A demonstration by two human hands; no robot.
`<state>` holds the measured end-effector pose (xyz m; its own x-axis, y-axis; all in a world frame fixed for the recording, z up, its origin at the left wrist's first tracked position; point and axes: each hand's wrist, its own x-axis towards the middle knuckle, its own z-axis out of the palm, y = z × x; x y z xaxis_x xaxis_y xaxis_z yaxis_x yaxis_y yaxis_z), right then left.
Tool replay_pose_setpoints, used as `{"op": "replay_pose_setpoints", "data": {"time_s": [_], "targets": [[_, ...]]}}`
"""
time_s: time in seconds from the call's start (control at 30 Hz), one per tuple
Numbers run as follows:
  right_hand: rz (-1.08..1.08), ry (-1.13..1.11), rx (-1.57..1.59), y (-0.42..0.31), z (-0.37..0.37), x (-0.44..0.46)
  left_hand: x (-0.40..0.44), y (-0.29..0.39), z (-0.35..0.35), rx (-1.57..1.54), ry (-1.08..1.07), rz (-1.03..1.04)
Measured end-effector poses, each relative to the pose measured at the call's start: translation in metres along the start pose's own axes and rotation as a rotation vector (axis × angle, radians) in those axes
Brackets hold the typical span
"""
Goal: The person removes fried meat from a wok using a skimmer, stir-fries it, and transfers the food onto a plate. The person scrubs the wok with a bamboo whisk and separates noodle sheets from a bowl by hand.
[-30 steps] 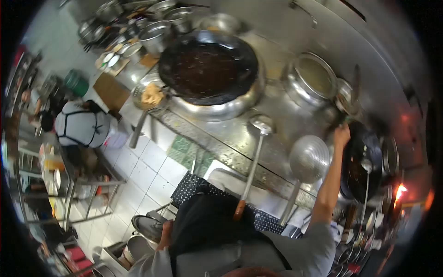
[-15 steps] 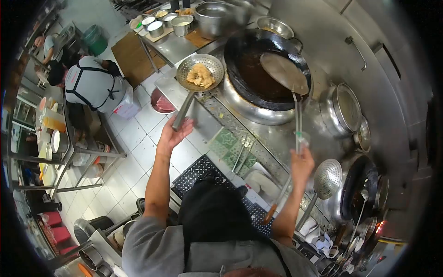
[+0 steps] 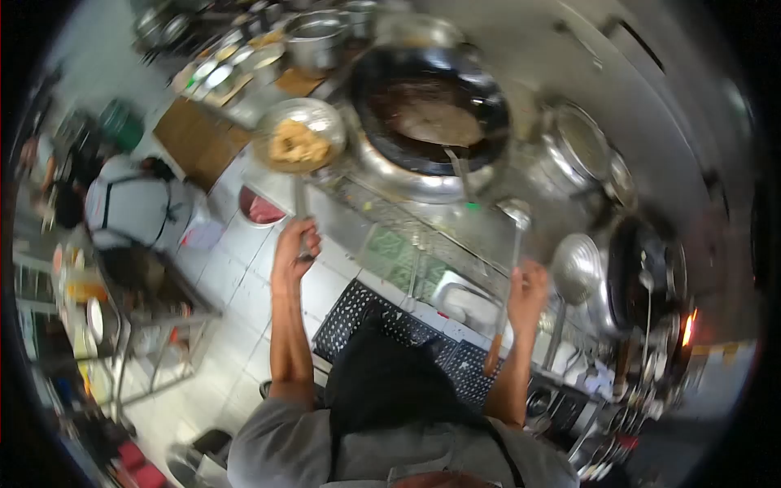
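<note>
My left hand [image 3: 294, 248] is wrapped round the handle of a perforated strainer [image 3: 262, 150] holding golden fried pieces [image 3: 298, 145]. This strainer is at the left side of a big black wok [image 3: 366, 106] with dark liquid. A flat skimmer [image 3: 435, 122] lies in the wok, its handle with a green band pointing towards me. Motion smears the fingers of my right hand [image 3: 529, 285], which look bent. They are beside the thin handle of a ladle [image 3: 514, 211] with a wooden end, and I cannot make out anything held.
Another perforated strainer [image 3: 576, 268] rests right of my right hand, before a smaller black wok [image 3: 630, 272]. Metal pots [image 3: 579, 142] stand at the back right. Bowls and a large pot [image 3: 315, 49] are at the upper left. A co-worker [image 3: 134, 203] bends over at the left.
My left hand has gone from open below the strainer's handle to closed round it. My right hand, earlier at the skimmer's handle, is now apart from its green band. The view has shifted.
</note>
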<state>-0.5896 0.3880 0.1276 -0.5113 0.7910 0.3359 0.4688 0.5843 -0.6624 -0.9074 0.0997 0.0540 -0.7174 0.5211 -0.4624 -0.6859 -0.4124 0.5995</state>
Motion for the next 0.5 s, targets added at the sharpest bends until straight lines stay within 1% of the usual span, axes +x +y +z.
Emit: {"op": "replay_pose_setpoints", "data": {"time_s": [0.03, 0.07, 0.1, 0.13, 0.17, 0.23, 0.3, 0.4, 0.5], "targets": [[0.025, -0.006, 0.044, 0.011, -0.010, -0.008, -0.016, 0.005, 0.011, 0.103, 0.056, -0.001], [0.059, 0.000, 0.081, 0.019, -0.020, -0.021, -0.039, 0.006, 0.033, 0.220, 0.154, 0.072], [0.097, 0.016, 0.116, 0.025, -0.033, -0.035, -0.054, 0.007, 0.044, 0.213, 0.141, 0.082], [0.089, 0.032, 0.090, 0.029, -0.046, -0.045, -0.072, 0.009, 0.062, 0.266, 0.123, 0.110], [0.079, 0.044, 0.067, 0.031, -0.057, -0.053, -0.088, 0.007, 0.081, 0.300, 0.088, 0.152], [0.150, 0.044, 0.116, 0.031, -0.081, -0.069, -0.115, -0.002, 0.114, 0.327, -0.024, 0.234], [0.150, 0.046, 0.175, 0.034, -0.100, -0.085, -0.136, -0.021, 0.141, 0.271, -0.225, 0.212], [0.097, 0.048, 0.259, 0.041, -0.137, -0.102, -0.157, -0.060, 0.196, 0.278, -0.393, 0.054], [0.065, 0.043, 0.314, 0.060, -0.166, -0.128, -0.164, -0.112, 0.253, 0.256, -0.534, -0.166]]}}
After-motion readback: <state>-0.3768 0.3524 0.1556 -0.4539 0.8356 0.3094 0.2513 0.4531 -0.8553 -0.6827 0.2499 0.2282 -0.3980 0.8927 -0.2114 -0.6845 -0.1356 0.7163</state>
